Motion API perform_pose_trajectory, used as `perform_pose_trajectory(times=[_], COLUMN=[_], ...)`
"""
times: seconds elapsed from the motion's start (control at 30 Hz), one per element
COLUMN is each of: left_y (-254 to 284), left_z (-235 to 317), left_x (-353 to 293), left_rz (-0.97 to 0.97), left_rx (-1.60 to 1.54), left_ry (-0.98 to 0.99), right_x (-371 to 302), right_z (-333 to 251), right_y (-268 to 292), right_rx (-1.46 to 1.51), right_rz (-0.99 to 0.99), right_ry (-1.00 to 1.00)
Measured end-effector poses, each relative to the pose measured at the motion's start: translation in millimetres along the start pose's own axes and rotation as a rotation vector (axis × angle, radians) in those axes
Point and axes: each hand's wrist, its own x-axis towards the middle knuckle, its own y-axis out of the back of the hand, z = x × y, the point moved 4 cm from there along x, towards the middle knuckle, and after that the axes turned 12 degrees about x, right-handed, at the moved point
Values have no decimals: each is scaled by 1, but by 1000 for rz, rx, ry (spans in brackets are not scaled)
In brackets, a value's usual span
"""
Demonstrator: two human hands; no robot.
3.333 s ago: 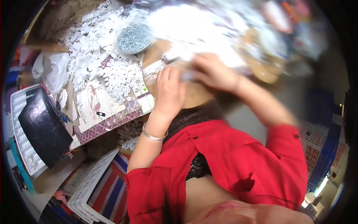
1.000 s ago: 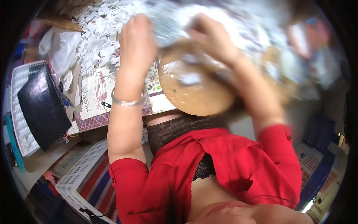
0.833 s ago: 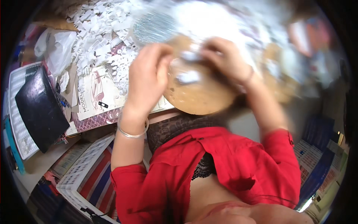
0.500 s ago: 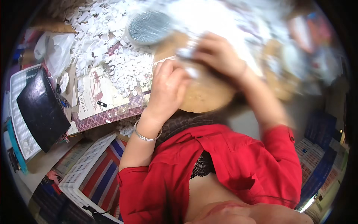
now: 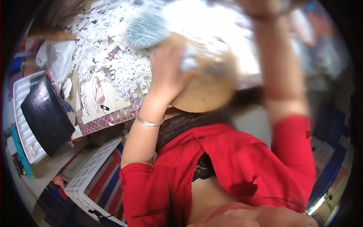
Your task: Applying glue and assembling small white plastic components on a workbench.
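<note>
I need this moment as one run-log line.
left hand: at white piece, over board; right hand: blurred, at view's top; bowl: beyond left hand

The shirt (image 5: 227, 159) is plain bright red and fills the lower middle of the frame, its front parted in a V. A small dark button (image 5: 201, 137) sits near the upper end of the front, and a pointed flap (image 5: 254, 181) casts a dark shadow to the right of the opening. Black lace (image 5: 203, 170) shows inside the V. Both sleeves are short; the right sleeve (image 5: 291, 140) has a dark button near its edge. A smooth, shiny silver bangle (image 5: 149, 122) rings the left wrist, below a bare left hand (image 5: 170, 72). Dark brown, mottled cloth (image 5: 177, 130) lies beyond the hem.
</note>
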Motion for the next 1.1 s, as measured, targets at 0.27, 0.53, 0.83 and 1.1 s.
perform_pose_trajectory(times=[0.27, 0.53, 0.83, 1.1], left_y=[-10, -17, 2, 6], left_z=[-3, -6, 5, 4], left_x=[-3, -3, -16, -29], left_rz=[35, 93, 127, 84], left_rx=[-26, -61, -47, -1], left_ry=[25, 2, -38, -111], right_x=[-118, -128, -146, -157], right_z=[36, 78, 31, 40], right_y=[-11, 3, -16, -20], right_rx=[47, 202, 288, 277], right_rz=[244, -17, 96, 198], right_ry=[-373, -154, -57, -40])
